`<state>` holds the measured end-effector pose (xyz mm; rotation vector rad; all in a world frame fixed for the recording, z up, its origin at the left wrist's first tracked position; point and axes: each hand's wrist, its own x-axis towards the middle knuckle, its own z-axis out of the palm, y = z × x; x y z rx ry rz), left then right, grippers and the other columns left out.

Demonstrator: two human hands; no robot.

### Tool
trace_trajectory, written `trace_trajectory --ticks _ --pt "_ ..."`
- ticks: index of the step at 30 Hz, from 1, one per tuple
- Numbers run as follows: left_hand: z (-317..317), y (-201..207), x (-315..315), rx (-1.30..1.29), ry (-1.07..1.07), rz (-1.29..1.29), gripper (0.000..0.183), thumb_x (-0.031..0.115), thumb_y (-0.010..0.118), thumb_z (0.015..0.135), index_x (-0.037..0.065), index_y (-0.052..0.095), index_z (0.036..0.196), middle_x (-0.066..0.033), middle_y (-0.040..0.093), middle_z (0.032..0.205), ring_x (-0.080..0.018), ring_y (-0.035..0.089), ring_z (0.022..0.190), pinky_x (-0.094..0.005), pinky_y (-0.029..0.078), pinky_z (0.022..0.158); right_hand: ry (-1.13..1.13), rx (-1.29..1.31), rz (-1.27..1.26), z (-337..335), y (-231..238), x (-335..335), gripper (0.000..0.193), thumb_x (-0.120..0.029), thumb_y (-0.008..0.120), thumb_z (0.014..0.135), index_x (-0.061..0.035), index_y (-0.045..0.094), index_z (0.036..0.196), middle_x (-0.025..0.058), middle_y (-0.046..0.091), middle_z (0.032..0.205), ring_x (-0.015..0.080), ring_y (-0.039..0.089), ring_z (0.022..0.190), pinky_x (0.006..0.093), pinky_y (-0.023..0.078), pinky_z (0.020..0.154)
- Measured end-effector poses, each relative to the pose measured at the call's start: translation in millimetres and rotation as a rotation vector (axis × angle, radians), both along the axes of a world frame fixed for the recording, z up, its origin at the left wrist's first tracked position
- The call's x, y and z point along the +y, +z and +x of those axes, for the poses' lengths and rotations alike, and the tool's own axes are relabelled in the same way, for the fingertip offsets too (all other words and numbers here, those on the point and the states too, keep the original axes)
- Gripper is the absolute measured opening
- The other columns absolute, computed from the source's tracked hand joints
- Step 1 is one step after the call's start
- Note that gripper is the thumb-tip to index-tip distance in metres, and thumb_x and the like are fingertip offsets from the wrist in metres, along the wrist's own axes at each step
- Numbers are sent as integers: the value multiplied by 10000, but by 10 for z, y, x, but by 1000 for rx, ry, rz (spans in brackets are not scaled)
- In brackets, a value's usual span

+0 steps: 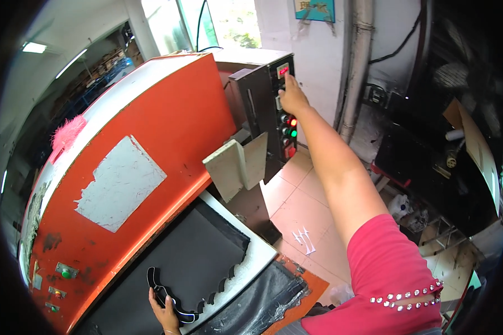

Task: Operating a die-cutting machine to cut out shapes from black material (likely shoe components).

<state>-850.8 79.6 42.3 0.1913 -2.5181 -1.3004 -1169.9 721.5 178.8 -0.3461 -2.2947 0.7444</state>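
My right arm, in a short red sleeve with a row of clear stones, reaches far forward. At its end my right hand (pixel 295 99) is at the dark control panel (pixel 276 120), forefinger stretched up by the lit red display (pixel 283 71); it holds nothing. Low in the view my left hand (pixel 165 314) has its thumb and fingers around a curved black cutting die (pixel 167 298) with shiny edges. That die lies on a black sheet (pixel 190 245), close to the sheet's scalloped, cut edge. Some of the left fingers are hidden.
A large orange press (pixel 173 111) rises over the bed, with push buttons (pixel 66 273) at lower left. A whitish angled plate (pixel 229 164) juts out beside the panel. White scraps (pixel 304 240) lie on the tiled floor. A dark table (pixel 425 162) stands at right.
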Motion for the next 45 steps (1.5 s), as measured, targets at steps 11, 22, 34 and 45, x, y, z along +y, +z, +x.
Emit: trace_trajectory --ticks 11,22,34,45 --pt "59 350 316 -69 44 185 580 159 623 907 -25 372 1396 -168 472 1353 -266 454 1242 -371 335 1067 -110 -157 296 -40 25 46 547 -117 423 909 2 305 1429 171 363 1455 336 494 1231 418 453 972" --pt "263 210 -547 -64 -90 145 678 -76 390 740 -3 368 1415 -194 420 1394 -302 380 1328 -384 275 1118 -60 -287 614 -42 459 -248 277 -88 469 871 -32 532 1135 141 571 1156 313 580 1062 439 496 865" --pt "149 625 -114 -184 -712 -1245 363 126 628 812 152 593 1173 -55 532 1311 -238 271 1417 -444 172 1179 583 428 612 1289 1696 -2381 450 -126 618 852 -4 486 1264 219 503 1275 392 477 1199 419 404 1011" --pt "1889 402 -1474 19 -593 -738 369 252 700 611 77 592 918 -67 609 836 -259 584 939 -418 342 1024 1380 509 850 3457 2048 -6886 434 -251 631 882 -71 528 1264 153 535 1251 347 559 1094 426 464 923"
